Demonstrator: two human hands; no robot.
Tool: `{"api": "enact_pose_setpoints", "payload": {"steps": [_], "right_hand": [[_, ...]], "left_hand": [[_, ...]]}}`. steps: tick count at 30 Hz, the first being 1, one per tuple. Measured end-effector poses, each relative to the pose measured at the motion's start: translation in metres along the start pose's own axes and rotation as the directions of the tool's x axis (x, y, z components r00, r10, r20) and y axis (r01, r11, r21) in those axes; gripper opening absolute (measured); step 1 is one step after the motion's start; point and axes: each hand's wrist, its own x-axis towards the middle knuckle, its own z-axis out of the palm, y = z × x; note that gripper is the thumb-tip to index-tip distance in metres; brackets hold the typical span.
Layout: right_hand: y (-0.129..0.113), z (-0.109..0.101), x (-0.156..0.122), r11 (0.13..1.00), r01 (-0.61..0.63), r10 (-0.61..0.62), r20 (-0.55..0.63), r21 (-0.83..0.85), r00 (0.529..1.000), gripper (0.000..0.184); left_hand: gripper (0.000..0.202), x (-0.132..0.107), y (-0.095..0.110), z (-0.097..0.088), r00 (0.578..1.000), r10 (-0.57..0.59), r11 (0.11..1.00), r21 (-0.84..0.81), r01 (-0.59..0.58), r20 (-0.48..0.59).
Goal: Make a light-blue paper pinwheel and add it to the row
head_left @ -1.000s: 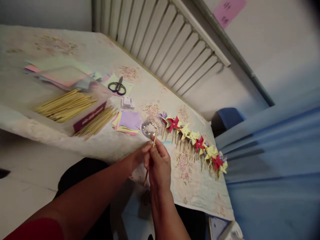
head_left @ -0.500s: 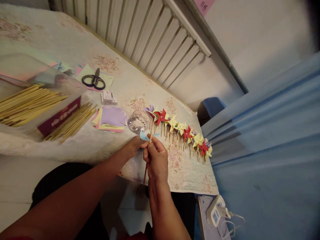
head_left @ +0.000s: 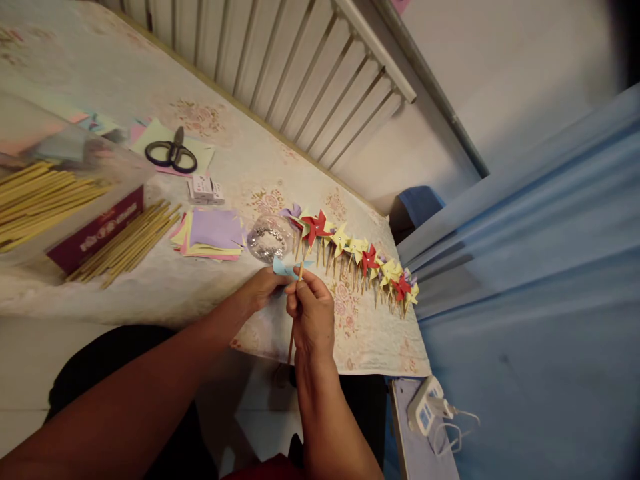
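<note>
In my left hand [head_left: 267, 287] is a blue paper pinwheel [head_left: 283, 267], its fingers closed on it and partly hidden behind it. My right hand [head_left: 314, 310] is wrapped round a thin wooden stick [head_left: 291, 343], whose upper end stands against the pinwheel. Whether a pin joins the two cannot be made out. Just beyond my hands sits a clear round dish [head_left: 271, 239] of small shiny metal pieces. A row of finished pinwheels [head_left: 315, 228] in red, yellow and purple lies on sticks to the right of it.
A stack of coloured paper squares [head_left: 215, 229] lies left of the dish, near small white boxes [head_left: 204, 189] and black-handled scissors [head_left: 173, 157]. Farther left are loose sticks [head_left: 133, 243] and a clear bin [head_left: 95, 230] of sticks. A power strip [head_left: 425, 407] stands beyond the table's right end.
The view has shifted slightly, so the table items sit a little farther left. My hands keep hold of the pinwheel and stick, with the left hand a bit farther left.
</note>
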Motion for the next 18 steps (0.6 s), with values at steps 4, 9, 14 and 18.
{"api": "enact_pose_setpoints", "payload": {"steps": [4,9,14,18], "right_hand": [[0.001,-0.0022,0.0007,1.0,0.001,-0.001,-0.012,-0.018,1.0,0.023],[0.0023,-0.0039,0.0011,0.999,0.004,-0.005,-0.02,-0.042,1.0,0.019],[0.0041,-0.0065,0.0024,1.0,0.014,-0.014,0.006,-0.011,1.0,0.023],[0.0051,-0.0086,0.0029,1.0,0.015,-0.015,0.009,-0.005,1.0,0.029]], "left_hand": [[0.017,0.0016,0.0008,-0.0005,0.993,0.037,0.997,0.067,-0.029,-0.111],[0.021,0.0042,0.001,-0.0018,0.986,0.053,0.997,0.072,-0.042,-0.161],[0.021,0.003,0.0006,-0.002,0.993,0.044,0.997,0.074,-0.036,-0.113],[0.023,0.0038,-0.0007,-0.0025,0.993,0.047,0.996,0.079,-0.038,-0.113]]}}
